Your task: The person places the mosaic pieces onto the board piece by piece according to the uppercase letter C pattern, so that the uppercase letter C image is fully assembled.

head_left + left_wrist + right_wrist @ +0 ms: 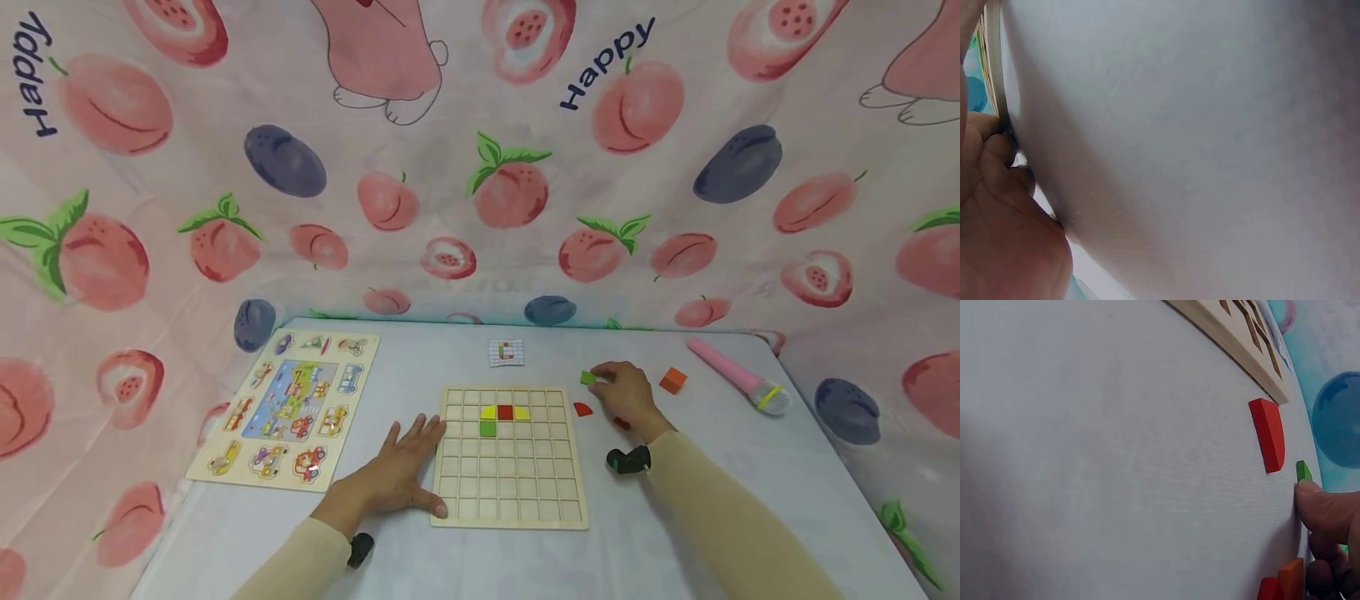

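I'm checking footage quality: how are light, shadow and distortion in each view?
Head: fairly even light, cells of the grid board legible; left wrist: soft shadow beside the left hand, picture's right side darker; right wrist: shadow beside the right hand, edge of the table looking bowed.

The grid board (513, 483) is smooth wood (matt, by its look), and the backdrop (442, 142) lightly creased cloth.

a fruit-printed cloth (465, 108) is hanging behind a white-topped table (420, 358)
peaches (116, 104), dark blue plums (285, 161) and the word "happy" (607, 64) are patterning the pale fabric; soft light is falling.
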The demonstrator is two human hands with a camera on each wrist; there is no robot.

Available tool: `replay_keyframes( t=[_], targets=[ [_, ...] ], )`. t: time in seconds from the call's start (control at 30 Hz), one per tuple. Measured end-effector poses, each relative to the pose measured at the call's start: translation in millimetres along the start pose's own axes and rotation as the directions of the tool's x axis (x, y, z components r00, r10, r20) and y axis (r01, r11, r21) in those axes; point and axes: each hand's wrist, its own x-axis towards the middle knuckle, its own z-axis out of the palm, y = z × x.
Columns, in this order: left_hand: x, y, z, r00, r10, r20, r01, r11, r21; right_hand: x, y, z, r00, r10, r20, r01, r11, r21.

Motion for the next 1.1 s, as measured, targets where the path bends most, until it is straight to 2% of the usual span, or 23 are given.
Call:
replay_keyframes(
  t=[0.2, 0.4, 0.8, 1.1],
  targets=[
    [-0.3, 0.8, -2.0, 1.0, 0.011, 0.013, -0.011, 1.0, -0.001, -0.6, 0, -2, 0.999, 0.045, 0.012, -0.046, 0.998, 0.039],
    [-1.5, 3.2, -3.9, 1.0, 0.004, 0.012, -0.004, 1.0, 0.001, -4.4, -5, -8, 0.997, 0.076, -0.012, -0.074, 0.989, 0.131],
    [-2.4, 4.8, -3.6, 1.0, -0.004, 0.002, 0.004, 1.0, -0.008, -18.6, -10, -8, 0.991, 0.035, -0.13, -0.009, 0.98, 0.2],
    [-2.9, 3.6, -3.1, 1.0, 0.0, 0.005, 0.0, 1.0, -0.009, -33.1, -26, 0, 0.992, 0.04, -0.122, -0.004, 0.959, 0.282]
  ],
)
